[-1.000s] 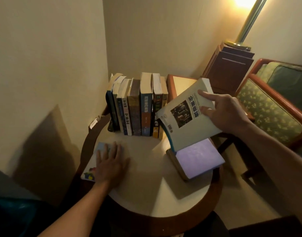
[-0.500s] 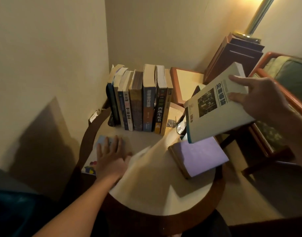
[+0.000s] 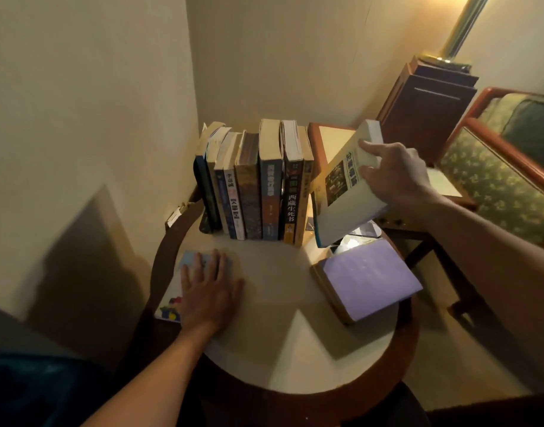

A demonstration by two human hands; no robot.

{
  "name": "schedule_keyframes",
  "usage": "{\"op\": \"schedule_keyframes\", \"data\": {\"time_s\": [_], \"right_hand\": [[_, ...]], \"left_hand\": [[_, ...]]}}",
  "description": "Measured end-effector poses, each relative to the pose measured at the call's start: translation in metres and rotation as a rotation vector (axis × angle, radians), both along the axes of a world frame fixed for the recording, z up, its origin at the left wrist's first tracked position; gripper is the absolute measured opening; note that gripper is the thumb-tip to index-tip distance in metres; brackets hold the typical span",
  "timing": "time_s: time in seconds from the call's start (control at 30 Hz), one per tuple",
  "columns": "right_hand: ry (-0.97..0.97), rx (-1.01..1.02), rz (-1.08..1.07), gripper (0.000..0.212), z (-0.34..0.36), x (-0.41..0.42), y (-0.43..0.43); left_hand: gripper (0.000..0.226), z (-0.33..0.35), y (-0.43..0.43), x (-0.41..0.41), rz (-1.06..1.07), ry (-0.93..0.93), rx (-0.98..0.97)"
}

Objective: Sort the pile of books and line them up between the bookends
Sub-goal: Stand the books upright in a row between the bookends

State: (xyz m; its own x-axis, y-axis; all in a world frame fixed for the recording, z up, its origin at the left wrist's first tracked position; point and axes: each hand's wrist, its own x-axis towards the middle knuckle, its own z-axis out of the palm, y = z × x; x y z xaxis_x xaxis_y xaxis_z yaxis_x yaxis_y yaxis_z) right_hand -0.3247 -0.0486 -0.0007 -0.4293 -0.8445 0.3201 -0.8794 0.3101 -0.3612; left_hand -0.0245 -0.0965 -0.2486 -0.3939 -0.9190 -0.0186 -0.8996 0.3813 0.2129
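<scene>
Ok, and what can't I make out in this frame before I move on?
Head view only.
- Table space right of the row of books: covered by the white book that the right hand grips.
- Cover of the flat book: mostly under the left hand.
- Purple book title: washed out by glare.
- Leftmost spines: too dim and small to read.

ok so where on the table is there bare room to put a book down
The tabletop is bare in the middle, between the left hand on the thin booklet and the purple book, and all along the near rim. Crowded: the back right, where the right hand holds the white book beside the standing row.
</scene>
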Motion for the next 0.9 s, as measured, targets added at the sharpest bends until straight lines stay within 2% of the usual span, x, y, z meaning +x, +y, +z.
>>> {"op": "schedule_keyframes", "data": {"time_s": [0.33,0.43,0.5,0.57,0.67,0.9], "right_hand": [[-0.026,0.231,0.039,0.070,-0.025,0.012,-0.059],[-0.128,0.347,0.134,0.074,-0.023,0.018,-0.064],[-0.231,0.400,0.211,0.086,-0.027,0.020,-0.062],[-0.240,0.392,0.255,0.091,-0.034,0.023,-0.057],[-0.152,0.308,0.267,0.090,-0.045,0.026,-0.052],[-0.095,0.174,0.275,0.087,-0.057,0.029,-0.047]], "left_hand": [[0.074,-0.005,-0.002,0.000,-0.002,0.011,0.001],[0.074,-0.007,-0.003,0.000,-0.004,-0.013,-0.002],[0.075,-0.007,-0.003,0.000,-0.002,-0.014,-0.008],[0.075,-0.007,-0.002,0.000,-0.001,-0.015,-0.010],[0.075,-0.008,-0.002,-0.001,0.005,-0.020,0.000],[0.075,-0.005,-0.002,0.000,-0.013,-0.007,0.002]]}}
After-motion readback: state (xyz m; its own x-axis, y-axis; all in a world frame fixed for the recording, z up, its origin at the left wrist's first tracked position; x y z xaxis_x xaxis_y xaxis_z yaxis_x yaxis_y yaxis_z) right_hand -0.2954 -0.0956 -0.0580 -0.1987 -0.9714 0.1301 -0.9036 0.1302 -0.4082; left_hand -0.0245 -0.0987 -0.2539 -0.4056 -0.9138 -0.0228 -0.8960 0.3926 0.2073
